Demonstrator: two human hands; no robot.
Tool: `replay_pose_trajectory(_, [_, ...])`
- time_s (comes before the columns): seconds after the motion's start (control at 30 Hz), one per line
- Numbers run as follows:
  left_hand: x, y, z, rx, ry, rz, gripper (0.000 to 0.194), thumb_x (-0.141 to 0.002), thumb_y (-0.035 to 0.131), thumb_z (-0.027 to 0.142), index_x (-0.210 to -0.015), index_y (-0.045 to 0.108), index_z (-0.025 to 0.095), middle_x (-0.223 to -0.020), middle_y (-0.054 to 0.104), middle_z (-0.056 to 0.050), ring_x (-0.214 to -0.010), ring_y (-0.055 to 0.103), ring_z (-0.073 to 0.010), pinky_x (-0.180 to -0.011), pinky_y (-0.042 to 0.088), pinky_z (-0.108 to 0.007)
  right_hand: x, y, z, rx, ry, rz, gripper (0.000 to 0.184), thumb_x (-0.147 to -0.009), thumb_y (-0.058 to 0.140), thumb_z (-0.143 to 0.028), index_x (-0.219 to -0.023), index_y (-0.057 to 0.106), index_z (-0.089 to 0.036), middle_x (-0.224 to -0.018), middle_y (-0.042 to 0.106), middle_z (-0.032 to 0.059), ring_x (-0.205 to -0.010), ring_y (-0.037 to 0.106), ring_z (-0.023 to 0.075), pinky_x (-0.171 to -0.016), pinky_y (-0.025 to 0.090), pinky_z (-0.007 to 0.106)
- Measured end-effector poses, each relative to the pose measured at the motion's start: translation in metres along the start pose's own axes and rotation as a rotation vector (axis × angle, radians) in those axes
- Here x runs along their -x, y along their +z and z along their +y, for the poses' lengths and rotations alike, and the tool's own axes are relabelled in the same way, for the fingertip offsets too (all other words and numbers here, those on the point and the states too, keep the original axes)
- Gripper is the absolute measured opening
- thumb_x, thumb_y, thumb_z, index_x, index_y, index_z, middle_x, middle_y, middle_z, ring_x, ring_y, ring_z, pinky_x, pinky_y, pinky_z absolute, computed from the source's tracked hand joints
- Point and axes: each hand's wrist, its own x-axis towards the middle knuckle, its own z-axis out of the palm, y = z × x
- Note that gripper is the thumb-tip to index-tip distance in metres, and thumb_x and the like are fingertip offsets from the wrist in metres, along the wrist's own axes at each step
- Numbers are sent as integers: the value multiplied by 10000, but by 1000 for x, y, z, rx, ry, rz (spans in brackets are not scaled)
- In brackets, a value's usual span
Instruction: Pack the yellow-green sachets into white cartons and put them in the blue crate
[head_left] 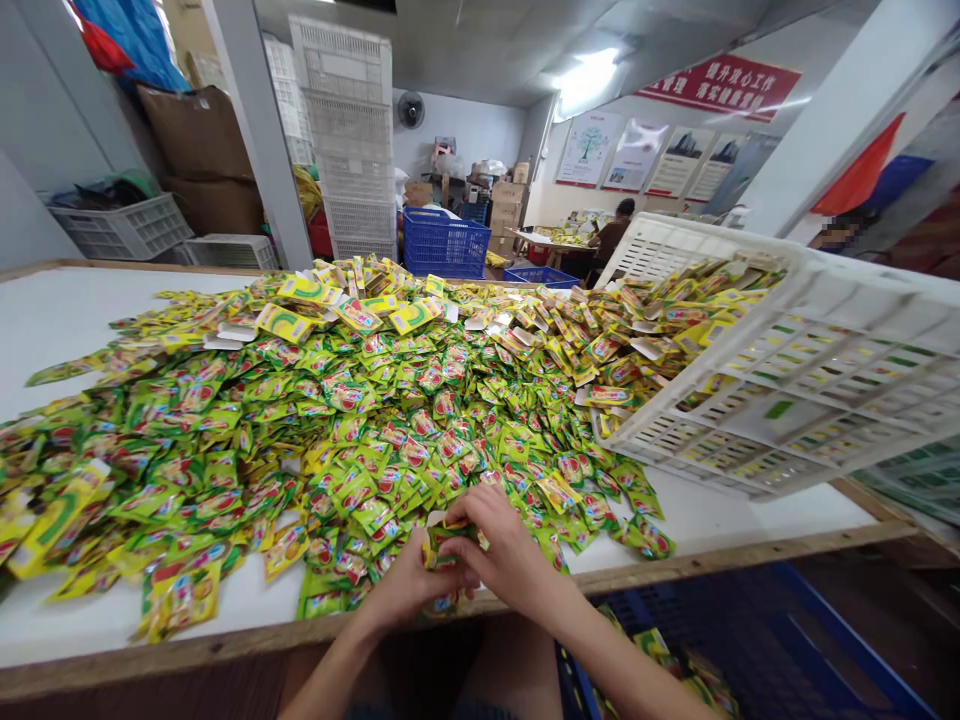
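Near the table's front edge, my left hand [421, 578] is closed around a small yellow cardboard box [428, 552] with a pale flap standing up. My right hand [499, 540] meets it from the right, fingers bent over the box's top and pinching a green sachet [454, 534] there. The fingers hide most of both, so how far the sachet sits inside the box cannot be seen. Just beyond my hands spreads a big heap of green sachets [390, 480] with red fruit prints. Flattened or open yellow boxes [285, 322] lie along the heap's far side.
At right, a white plastic crate [817, 400] lies tipped on the white table [720, 525], yellow boxes spilling out. Below the wooden edge stands a blue crate [780, 640] containing packs. Behind are stacked white crates [349, 140], a blue basket [446, 243] and a seated person [609, 240].
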Motion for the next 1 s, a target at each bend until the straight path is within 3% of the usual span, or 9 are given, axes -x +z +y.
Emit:
replay_pose_trajectory(0.2, [-1, 1, -5, 13, -116, -7, 362, -568, 797, 310, -822, 592, 154, -668, 660, 3, -636, 594, -169, -643, 460, -278, 0, -13, 0, 186, 86, -2, 168, -773, 670, -240, -882, 545, -211, -925, 555, 38, -901, 472, 212, -784, 374, 337])
replay_pose_trajectory(0.37, [-2, -2, -11, 40, -111, 20, 467, -530, 817, 324, -914, 602, 169, -746, 689, -24, -721, 624, -211, -697, 469, -309, -4, -8, 4, 324, 29, 21, 115, -811, 627, -272, -838, 536, -206, -894, 576, 49, -876, 466, 226, -772, 344, 356])
replay_pose_trajectory(0.63, [-3, -6, -10, 43, -77, -82, 321, -611, 772, 335, -811, 602, 150, -666, 656, -14, -635, 601, -174, -676, 469, -299, 5, -1, 3, 164, 54, 29, 108, -810, 627, -251, -855, 541, -203, -983, 551, 59, -948, 456, 226, -833, 357, 375])
replay_pose_trajectory(0.8, [-4, -4, -5, -44, 1, -72, 283, -617, 772, 259, -842, 642, 147, -756, 645, -8, -724, 575, -170, -697, 453, -255, 5, -14, -5, 36, 108, 1, 106, -784, 657, -217, -794, 553, -200, -972, 539, 38, -979, 465, 202, -875, 361, 363])
replay_pose_trajectory(0.9, [-3, -4, -2, -75, 42, -99, 256, -636, 749, 219, -865, 659, 147, -782, 639, -12, -743, 560, -169, -696, 448, -242, 3, -20, -11, 49, 103, -36, 36, -810, 627, -209, -801, 592, -203, -1001, 549, 41, -1003, 456, 203, -880, 358, 370])
replay_pose_trajectory(1.0, [-2, -4, -3, -77, 28, -51, 327, -588, 757, 170, -902, 669, 152, -816, 654, -15, -755, 557, -178, -689, 450, -238, 3, -19, -17, 94, 72, -108, 75, -826, 606, -219, -756, 628, -206, -1030, 563, 40, -1019, 441, 211, -889, 350, 389])
